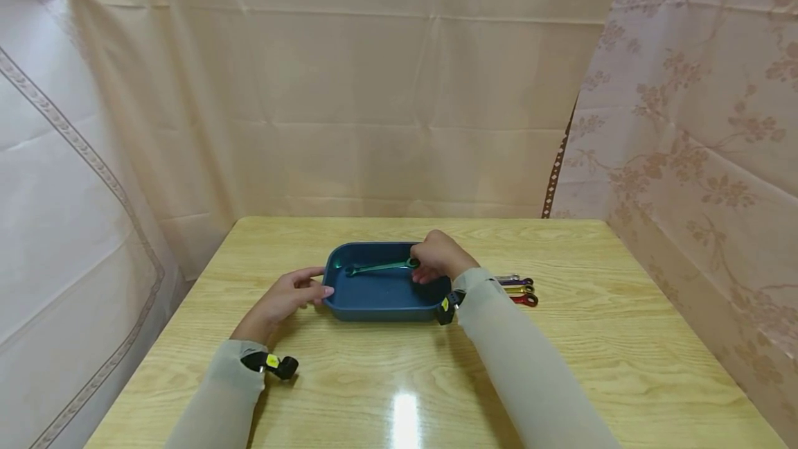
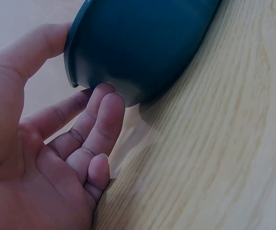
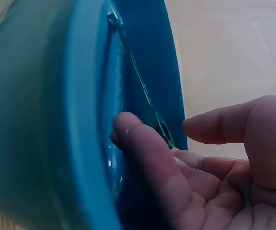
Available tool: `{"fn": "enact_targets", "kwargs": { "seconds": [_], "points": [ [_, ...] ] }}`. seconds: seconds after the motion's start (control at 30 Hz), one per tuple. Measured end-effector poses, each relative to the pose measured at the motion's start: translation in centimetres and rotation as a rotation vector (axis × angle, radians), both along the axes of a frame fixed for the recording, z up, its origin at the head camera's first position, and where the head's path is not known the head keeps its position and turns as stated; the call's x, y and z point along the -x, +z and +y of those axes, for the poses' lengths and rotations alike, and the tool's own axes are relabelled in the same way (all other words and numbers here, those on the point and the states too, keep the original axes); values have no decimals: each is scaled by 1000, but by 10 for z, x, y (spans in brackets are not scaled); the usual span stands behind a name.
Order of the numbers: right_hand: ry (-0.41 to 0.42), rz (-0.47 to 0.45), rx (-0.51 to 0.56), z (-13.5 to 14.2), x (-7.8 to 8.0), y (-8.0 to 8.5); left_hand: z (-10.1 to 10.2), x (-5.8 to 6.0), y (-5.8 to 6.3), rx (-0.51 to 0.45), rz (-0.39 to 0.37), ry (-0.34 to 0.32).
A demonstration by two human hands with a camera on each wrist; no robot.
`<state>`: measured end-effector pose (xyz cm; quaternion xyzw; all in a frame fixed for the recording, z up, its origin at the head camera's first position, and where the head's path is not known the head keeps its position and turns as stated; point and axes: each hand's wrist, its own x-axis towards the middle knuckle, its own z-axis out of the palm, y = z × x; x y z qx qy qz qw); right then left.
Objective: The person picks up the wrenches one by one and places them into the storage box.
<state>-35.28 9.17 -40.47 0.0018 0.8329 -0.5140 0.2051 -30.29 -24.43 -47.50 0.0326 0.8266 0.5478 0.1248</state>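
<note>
A dark blue rectangular tray [image 1: 386,314] stands on the wooden table. My left hand [image 1: 289,298] holds its left end, thumb at the rim and fingers against the outer wall, also seen in the left wrist view. Inside the tray is a green combination wrench [image 1: 380,267], its open end toward the left. My right hand [image 1: 439,256] reaches over the tray's right end, at the wrench's ring end. In the right wrist view the thumb stands apart from the wrench [image 3: 140,79], whose ring lies beside the loosely bent fingers; part of it is hidden.
Several more wrenches, among them a red wrench [image 1: 526,300] and a yellow wrench [image 1: 519,289], lie on the table [image 1: 349,393] right of the tray, partly hidden by my right forearm. A beige cloth [image 1: 374,89] hangs behind the table.
</note>
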Motion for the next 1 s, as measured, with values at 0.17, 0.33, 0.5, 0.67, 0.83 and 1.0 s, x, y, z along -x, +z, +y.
{"fn": "enact_targets", "kwargs": {
  "seconds": [0.17,0.33,0.5,0.67,0.83,1.0],
  "points": [
    [8,19,-23,1,0,-1,1,-1,0,6,13,-13],
    [14,22,-45,1,0,0,0,-2,0,14,20,-27],
    [10,34,-76,1,-1,1,2,-2,1,16,26,-32],
    [12,46,-96,1,-1,0,3,-2,1,20,20,-26],
    [12,55,-121,1,0,0,5,0,1,24,15,-25],
    [15,60,-135,1,2,-3,5,1,0,20,23,-32]
  ]
}}
